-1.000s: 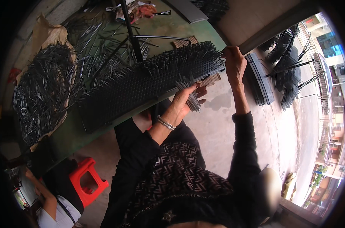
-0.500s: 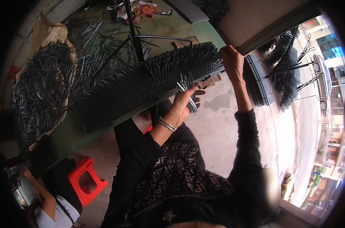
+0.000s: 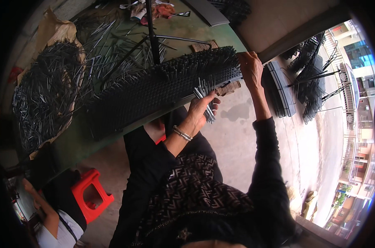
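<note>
My left hand is closed round a bundle of thin grey rods, held just off the front edge of a long black perforated board. Rows of small holes cover the board, and dark rods stand thickly along its far side and right part. At the board's right end my right hand has its fingers bent together. Whatever those fingers grip is hidden from this view.
A green table bears a heap of dark rods on brown paper and more scattered rods. Cardboard pieces lie by the board. A black upright stand rises behind it. Finished-looking racks, a red stool and another person's arm surround me.
My right hand has dipped slightly at the board's right end. The left hand keeps its bundle in nearly the same place. The whole view has shifted a little.
</note>
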The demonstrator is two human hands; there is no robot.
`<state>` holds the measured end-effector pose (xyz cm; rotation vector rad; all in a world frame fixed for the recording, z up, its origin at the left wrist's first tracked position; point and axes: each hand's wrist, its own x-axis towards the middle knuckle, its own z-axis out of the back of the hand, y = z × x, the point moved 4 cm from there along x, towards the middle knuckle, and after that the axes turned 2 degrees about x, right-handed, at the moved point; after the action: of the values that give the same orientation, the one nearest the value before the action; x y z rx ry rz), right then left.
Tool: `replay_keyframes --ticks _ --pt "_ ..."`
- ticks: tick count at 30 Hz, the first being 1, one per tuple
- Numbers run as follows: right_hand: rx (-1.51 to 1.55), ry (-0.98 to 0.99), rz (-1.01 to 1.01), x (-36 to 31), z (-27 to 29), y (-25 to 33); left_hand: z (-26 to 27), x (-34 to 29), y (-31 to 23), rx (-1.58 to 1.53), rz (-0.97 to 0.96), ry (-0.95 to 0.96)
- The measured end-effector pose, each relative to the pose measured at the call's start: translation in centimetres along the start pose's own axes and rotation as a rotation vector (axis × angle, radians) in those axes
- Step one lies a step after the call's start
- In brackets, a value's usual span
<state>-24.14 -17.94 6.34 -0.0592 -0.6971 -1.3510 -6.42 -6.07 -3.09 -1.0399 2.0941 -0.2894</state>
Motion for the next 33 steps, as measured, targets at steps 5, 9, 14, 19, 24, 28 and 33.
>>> replay_keyframes --ticks 5,9,14,19,24,28,33 --pt "-0.119 -0.008 -0.034 -0.3 -0.3 0.5 0.0 -0.2 -0.1 -0.031 -0.010 0.044" --pt "-0.295 -0.151 0.038 -0.2 -0.9 0.3 -0.3 -0.4 -0.2 -0.023 -0.005 0.045" --pt "-0.307 -0.194 0.091 -0.9 -0.6 0.3 -0.1 -0.5 -0.3 -0.018 -0.017 0.056" --pt "-0.214 -0.123 0.026 -1.8 0.4 1.1 -0.1 -0.6 -0.5 0.025 -0.022 0.027" --pt "-0.283 -0.032 -0.085 -1.5 0.7 -0.3 -0.8 -1.0 -0.4 0.023 -0.015 0.048" --pt "-0.218 -0.172 -0.057 -2.3 1.6 1.1 -0.9 -0.9 -0.4 0.050 -0.011 0.063" --pt "0.509 0.516 -0.235 -5.2 1.7 4.9 -0.5 -1.1 -0.7 0.065 -0.026 0.098"
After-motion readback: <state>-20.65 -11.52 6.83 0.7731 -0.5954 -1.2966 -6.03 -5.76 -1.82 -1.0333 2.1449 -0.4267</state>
